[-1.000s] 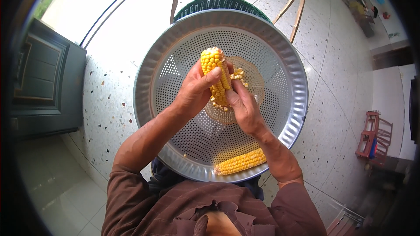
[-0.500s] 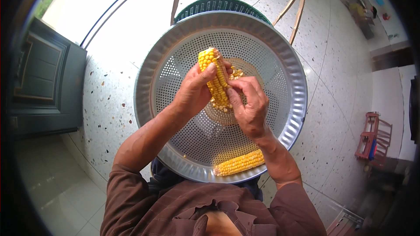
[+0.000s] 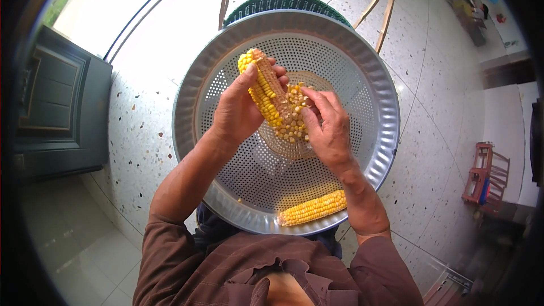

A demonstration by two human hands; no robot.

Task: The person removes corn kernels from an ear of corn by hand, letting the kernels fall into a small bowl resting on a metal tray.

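My left hand (image 3: pixel 235 107) is closed around a corn cob (image 3: pixel 263 92), its thumb on the near side and fingers behind. Yellow kernels cover the cob's left side and upper end; a bare, pale brown strip shows along its right. Beside the cob, my right hand (image 3: pixel 330 130) has thumb and forefinger apart over loose kernels (image 3: pixel 293 130). These kernels lie in a heap at the middle of a perforated metal basin (image 3: pixel 384 147), partly hidden by the cob and hands. A second corn cob (image 3: pixel 313 208), full of kernels, rests inside the basin's near rim, its right end by my right forearm.
A green woven basket (image 3: pixel 289 3) shows behind the basin's far rim. Curved wooden legs (image 3: pixel 388 8) stand beyond it. At left is a dark green door (image 3: pixel 62 102); at right, a reddish wooden chair (image 3: pixel 486 175) stands on the speckled tile floor (image 3: pixel 139 119).
The cob has moved up and left with my left hand, and more of its bare strip faces up. My right hand has come off the cob, its thumb and forefinger parting.
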